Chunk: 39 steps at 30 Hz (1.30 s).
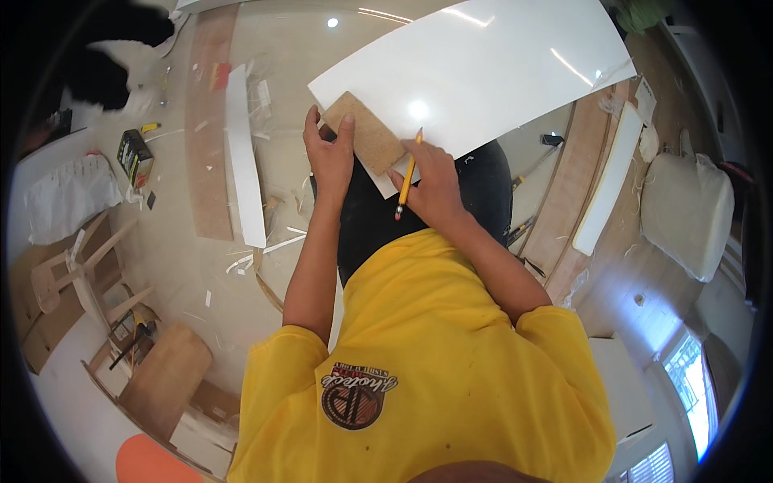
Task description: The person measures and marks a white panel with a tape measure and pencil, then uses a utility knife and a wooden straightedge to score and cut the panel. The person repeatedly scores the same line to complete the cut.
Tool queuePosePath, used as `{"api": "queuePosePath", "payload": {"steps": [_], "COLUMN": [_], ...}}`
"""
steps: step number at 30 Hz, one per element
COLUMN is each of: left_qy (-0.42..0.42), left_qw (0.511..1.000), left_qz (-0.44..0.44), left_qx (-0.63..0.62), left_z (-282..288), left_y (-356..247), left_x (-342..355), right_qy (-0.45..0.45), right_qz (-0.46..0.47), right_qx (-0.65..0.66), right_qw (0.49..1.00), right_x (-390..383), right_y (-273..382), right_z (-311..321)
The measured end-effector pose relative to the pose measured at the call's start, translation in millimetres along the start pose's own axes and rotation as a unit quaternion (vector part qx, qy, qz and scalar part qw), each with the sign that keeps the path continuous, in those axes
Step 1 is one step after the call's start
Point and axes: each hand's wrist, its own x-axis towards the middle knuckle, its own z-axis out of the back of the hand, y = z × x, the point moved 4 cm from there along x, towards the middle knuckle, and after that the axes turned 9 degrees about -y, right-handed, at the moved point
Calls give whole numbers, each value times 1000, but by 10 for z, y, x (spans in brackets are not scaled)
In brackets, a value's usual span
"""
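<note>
A small rectangular brown board lies on the near left corner of a large glossy white panel, over my lap. My left hand grips the board's left edge, thumb on top and fingers at the panel's edge; the fingertips underneath are hidden. In my right hand is a yellow pencil, its tip pointing away from me and its eraser toward me. That hand also touches the board's right end with its thumb and fingers.
A narrow white strip and a brown plank lie at left. More planks and another white strip are at right, near a plastic-wrapped cushion. A dark box and a wooden stool stand far left. Offcuts litter the floor.
</note>
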Motion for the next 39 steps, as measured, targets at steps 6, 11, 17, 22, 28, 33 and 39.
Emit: {"api": "queuePosePath", "payload": {"steps": [6, 11, 17, 22, 28, 33, 39], "left_qy": [-54, -12, -9, -9, 12, 23, 40], "left_qw": [996, 988, 984, 982, 978, 965, 938], "left_qz": [44, 137, 136, 154, 164, 205, 253], "left_qx": [-62, -78, -114, -110, -127, -160, -235], "left_z": [-251, -248, -265, -216, -244, -221, -89], "left_y": [-34, -35, 3, -76, -73, -28, -61], "left_x": [43, 39, -11, -76, -25, -53, -167], "right_qy": [-55, -50, -74, -81, -62, -40, -16], "right_qz": [58, 77, 105, 118, 108, 115, 130], "right_qx": [11, 15, 18, 22, 28, 46, 11], "right_qw": [997, 996, 992, 989, 992, 991, 991], "right_x": [-47, -15, 27, 36, 32, 27, 99], "right_y": [46, -57, -56, -80, -93, -6, 167], "right_z": [-138, -177, -123, -128, -128, -135, -294]}}
